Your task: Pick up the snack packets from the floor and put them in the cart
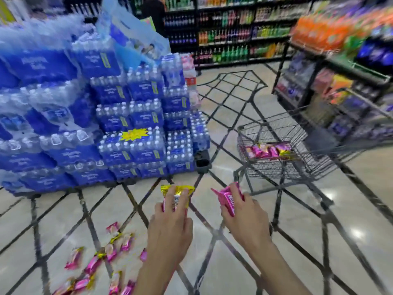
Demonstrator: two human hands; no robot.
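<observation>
My left hand (170, 222) grips a pink packet with a yellow end (177, 191), held up in front of me. My right hand (244, 218) grips another pink snack packet (228, 198). Both hands are raised above the floor, left of and below the wire shopping cart (274, 128). Several pink and yellow packets (268, 151) lie inside the cart's basket. Several more snack packets (100, 260) are scattered on the tiled floor at the lower left.
A tall stack of shrink-wrapped blue water-bottle packs (131, 128) stands at the left. Drink shelves (234, 33) line the back wall. A second cart and shelving with colourful goods (344, 81) stand at the right. Open tiled floor (319, 241) stretches in front.
</observation>
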